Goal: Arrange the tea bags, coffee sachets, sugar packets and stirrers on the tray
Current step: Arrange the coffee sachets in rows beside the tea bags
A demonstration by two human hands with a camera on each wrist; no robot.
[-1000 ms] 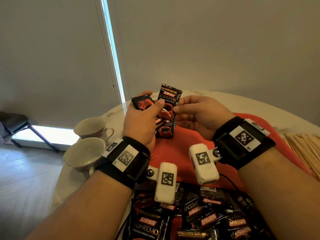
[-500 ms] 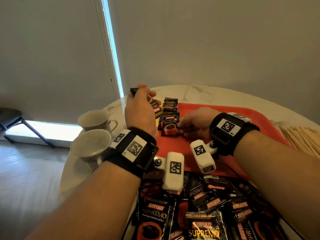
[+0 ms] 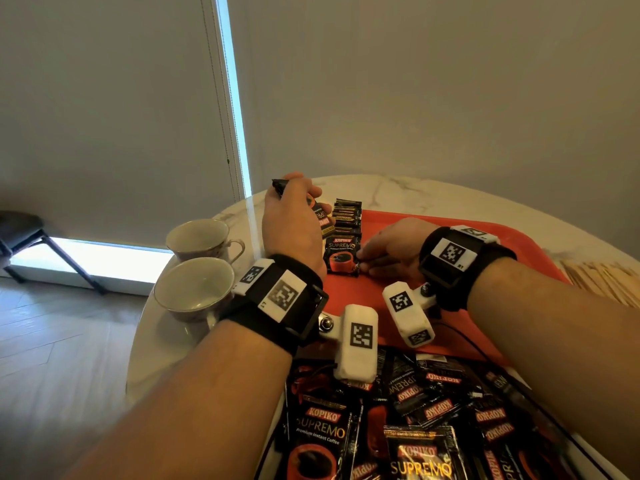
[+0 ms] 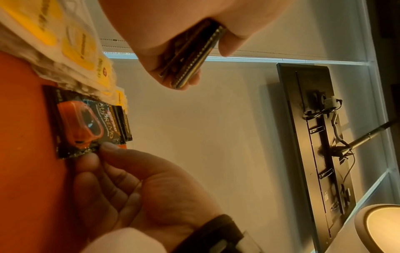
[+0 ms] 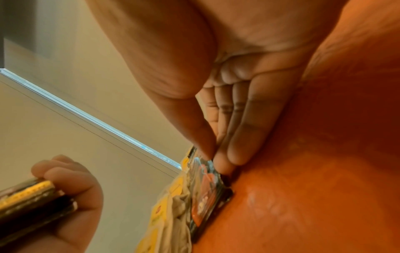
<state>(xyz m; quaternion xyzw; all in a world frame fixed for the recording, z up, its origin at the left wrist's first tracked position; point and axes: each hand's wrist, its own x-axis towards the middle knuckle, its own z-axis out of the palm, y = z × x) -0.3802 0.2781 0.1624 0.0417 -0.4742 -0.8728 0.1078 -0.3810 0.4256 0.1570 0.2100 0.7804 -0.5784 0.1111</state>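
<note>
Right hand is down on the red tray now, thumb and fingertips pinching the near edge of a Kopiko Supremo coffee sachet that lies flat at the front of the overlapping row of sachets. A second ago that same sachet was up in the air between both hands, so it's basically placed; to me it just needs letting go and maybe a nudge to line it up. Left hand has drifted up and to the left, fingers curled around a small stack of spare sachets, hovering just beside the row.

So the coffee row is growing one sachet at a time, and I'd guess there's a long way to go: a big loose pile of Kopiko sachets sits at the near end of the table.

Other stuff: yellow tea bags are already on the tray, right up against the coffee row. Wooden stirrers lie off the tray's right side. Two teacups stand to the left on the marble table. No sugar packets that I can make out.

Only snag I see is the tea bags crowding the row, plus the left hand hanging close over it.
</note>
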